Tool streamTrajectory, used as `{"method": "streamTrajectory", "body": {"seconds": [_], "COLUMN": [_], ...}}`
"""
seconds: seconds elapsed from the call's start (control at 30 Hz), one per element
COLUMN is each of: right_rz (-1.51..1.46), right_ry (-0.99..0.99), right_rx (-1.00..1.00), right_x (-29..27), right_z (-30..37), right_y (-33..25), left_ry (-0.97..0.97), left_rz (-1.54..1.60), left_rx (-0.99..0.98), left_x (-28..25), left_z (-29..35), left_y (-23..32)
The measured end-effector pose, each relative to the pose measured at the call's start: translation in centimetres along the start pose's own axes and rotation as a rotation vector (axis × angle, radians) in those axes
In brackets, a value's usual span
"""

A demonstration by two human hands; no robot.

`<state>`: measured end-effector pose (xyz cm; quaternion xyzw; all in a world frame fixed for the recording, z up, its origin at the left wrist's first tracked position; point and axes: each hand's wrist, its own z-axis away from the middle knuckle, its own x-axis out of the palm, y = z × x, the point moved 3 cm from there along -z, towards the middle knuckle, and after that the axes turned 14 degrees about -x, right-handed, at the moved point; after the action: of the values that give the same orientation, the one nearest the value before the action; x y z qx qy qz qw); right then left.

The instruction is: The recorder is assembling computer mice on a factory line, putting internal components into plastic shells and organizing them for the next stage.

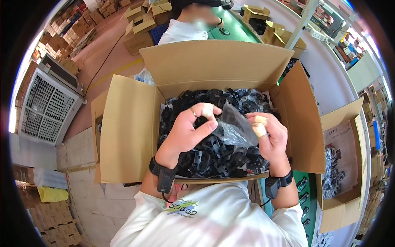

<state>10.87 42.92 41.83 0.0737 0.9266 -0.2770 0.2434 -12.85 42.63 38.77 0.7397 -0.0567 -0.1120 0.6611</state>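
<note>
A clear plastic bag [235, 128] is stretched between my two hands, above the large open cardboard box [218, 61]. My left hand [190, 128] is curled at the bag's left edge, with a ring and a taped finger showing; its exact grip is partly hidden. Opposite it, my right hand [269, 133] pinches the bag's right side, with tape on its thumb and a finger. Below them, black plastic parts [210, 158] fill the box in a loose heap, some in clear bags. Whether anything lies inside the held bag is hard to make out.
Box flaps stand out around my hands. An open carton [356, 164] with bagged parts sits at the right, beside a green work surface [304, 193] carrying small parts. Across from me is another person [185, 31]. A large grilled grey unit [47, 105] stands at the left.
</note>
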Motion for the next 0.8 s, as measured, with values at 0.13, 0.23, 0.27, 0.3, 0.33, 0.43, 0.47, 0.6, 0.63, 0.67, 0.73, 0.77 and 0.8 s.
{"method": "streamTrajectory", "body": {"seconds": [0.13,0.23,0.27,0.3,0.33,0.43,0.47,0.6,0.63,0.67,0.73,0.77,0.8], "right_rz": [-0.061,-0.228,-0.229,-0.241,-0.253,-0.203,-0.200,-0.113,-0.039,0.034,0.186,0.271,0.358], "right_ry": [-0.052,-0.024,-0.024,-0.007,0.010,0.015,0.015,-0.089,-0.209,-0.328,-0.591,-0.632,-0.570], "right_rx": [0.027,0.020,0.021,-0.001,-0.023,-0.059,-0.056,0.132,0.179,0.227,0.245,0.197,0.128], "right_x": [0.5,1.0,1.1,1.2,1.2,0.8,0.6,0.1,0.1,-0.1,0.5,0.9,1.4], "right_z": [0.4,1.2,1.3,1.2,1.2,1.3,1.2,1.4,2.5,3.8,6.1,6.7,7.8], "right_y": [0.3,0.3,0.5,0.6,0.6,0.8,1.0,1.2,2.2,3.3,4.1,3.6,3.7], "left_ry": [0.080,0.095,0.031,-0.054,-0.140,0.080,0.169,0.859,0.756,0.650,0.536,0.581,0.619], "left_rz": [0.044,-0.318,-0.282,-0.295,-0.306,-0.222,-0.155,-0.170,-0.336,-0.499,-0.438,-0.464,-0.483], "left_rx": [0.092,0.264,0.248,0.223,0.197,0.153,0.158,0.535,0.455,0.374,0.206,0.293,0.387], "left_x": [0.2,2.1,2.9,3.4,3.8,3.1,2.4,-0.4,-0.6,-0.6,-0.2,-0.3,-0.2], "left_z": [-0.5,-0.1,0.0,-0.2,-0.2,0.0,0.2,1.5,1.1,0.8,0.4,0.8,0.5], "left_y": [-0.2,1.4,1.3,0.6,0.1,0.0,-0.1,0.5,1.1,1.7,0.0,0.3,0.7]}}
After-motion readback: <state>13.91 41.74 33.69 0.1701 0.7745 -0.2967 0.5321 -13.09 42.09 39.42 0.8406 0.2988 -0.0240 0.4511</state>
